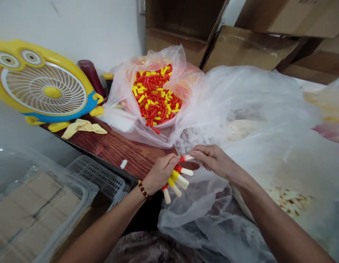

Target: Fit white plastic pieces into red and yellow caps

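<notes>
Head view: one fan (52,92) left of the tube bag (122,82); your left fingers (169,160) grip five visible sticks (181,179), right fingers (201,154) pinching one

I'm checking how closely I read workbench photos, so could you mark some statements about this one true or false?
1. The left hand holds several fanned-out sticks. True.
2. The yellow-and-blue fan is at the picture's right edge. False: it is at the left.
3. The right hand grips the outer end of the uppermost stick. True.
4. The open plastic bag nearest the fan holds only green tubes. False: its tubes are red and yellow.
5. The beaded bracelet is worn on the left arm. True.
</notes>
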### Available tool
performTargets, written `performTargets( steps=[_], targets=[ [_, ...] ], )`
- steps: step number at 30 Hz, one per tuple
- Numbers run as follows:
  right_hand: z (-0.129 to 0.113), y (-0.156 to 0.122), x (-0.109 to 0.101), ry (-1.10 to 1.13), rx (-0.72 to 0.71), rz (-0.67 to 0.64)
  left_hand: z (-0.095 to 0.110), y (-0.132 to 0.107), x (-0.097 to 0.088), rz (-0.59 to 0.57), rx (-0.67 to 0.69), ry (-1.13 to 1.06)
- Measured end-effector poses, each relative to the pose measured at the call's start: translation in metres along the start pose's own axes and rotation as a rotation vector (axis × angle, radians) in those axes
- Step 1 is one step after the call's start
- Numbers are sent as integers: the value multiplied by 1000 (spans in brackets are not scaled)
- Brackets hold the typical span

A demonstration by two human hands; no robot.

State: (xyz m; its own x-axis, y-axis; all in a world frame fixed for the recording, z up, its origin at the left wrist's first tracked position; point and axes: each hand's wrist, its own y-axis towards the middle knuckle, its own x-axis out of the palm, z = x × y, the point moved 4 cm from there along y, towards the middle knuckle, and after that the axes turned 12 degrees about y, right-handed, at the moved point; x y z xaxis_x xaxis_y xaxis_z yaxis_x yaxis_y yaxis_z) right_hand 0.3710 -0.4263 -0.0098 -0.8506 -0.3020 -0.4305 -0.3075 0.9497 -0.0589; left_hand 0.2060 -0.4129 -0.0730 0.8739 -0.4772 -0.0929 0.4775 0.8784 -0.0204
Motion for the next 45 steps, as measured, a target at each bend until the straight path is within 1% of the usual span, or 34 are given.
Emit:
performTargets(
  steps=[2,5,7,8,9,12,14,15,16,17,20,21,22,23,25,27,29,31,32,33,34,36,37,39,42,45],
  targets=[
    [2,-3,-3,16,-1,44,-1,1,1,-48,-54,-72],
    [-1,-8,-5,-88,-114,118,-3,1,2,-134,-137,-167],
    [-3,-9,-3,-122,-156,109,-4,1,2,-154,-130,-154],
    [-2,-9,-1,-100,-134,87,-4,0,1,-135,-96,-110],
    [1,-8,2,-53,-82,66,-3,-1,0,-103,-46,-46],
    [12,-3,10,162,141,30,0,-4,-5,10,106,162],
    [18,-1,14,267,222,23,1,-5,-7,29,140,242],
    [20,0,14,281,221,26,0,-5,-8,26,138,265],
    [20,0,14,260,191,38,-1,-5,-9,19,128,277],
    [19,0,13,206,132,59,-2,-4,-11,5,117,277],
    [8,-2,11,-25,-99,120,-5,-3,-14,-39,112,242],
    [6,-3,12,-64,-128,114,-6,-3,-14,-47,121,241],
    [5,-3,14,-61,-113,89,-7,-4,-15,-47,132,252],
    [6,-2,17,-17,-64,62,-8,-5,-15,-39,142,271],
    [11,-1,23,141,84,20,-10,-7,-16,-9,158,299],
    [19,1,29,302,214,-1,-12,-9,-15,13,168,281],
    [28,5,31,399,287,-11,-17,-9,-16,13,155,243],
    [36,12,28,395,309,-32,-25,-6,-18,9,104,234],
    [40,16,23,335,299,-34,-30,-4,-21,25,70,247],
    [43,22,17,228,275,-19,-35,0,-25,54,31,273],
    [44,28,10,77,239,15,-40,3,-29,93,-7,310],
    [44,42,-3,-295,152,111,-49,13,-38,166,-74,402],
    [43,49,-7,-474,122,149,-52,17,-42,183,-99,458],
    [41,64,-5,-751,108,157,-55,27,-46,177,-131,579],
    [41,81,6,-972,157,117,-54,36,-50,157,-162,725],
    [42,92,16,-1047,163,101,-55,36,-56,160,-184,724]
  ],
)
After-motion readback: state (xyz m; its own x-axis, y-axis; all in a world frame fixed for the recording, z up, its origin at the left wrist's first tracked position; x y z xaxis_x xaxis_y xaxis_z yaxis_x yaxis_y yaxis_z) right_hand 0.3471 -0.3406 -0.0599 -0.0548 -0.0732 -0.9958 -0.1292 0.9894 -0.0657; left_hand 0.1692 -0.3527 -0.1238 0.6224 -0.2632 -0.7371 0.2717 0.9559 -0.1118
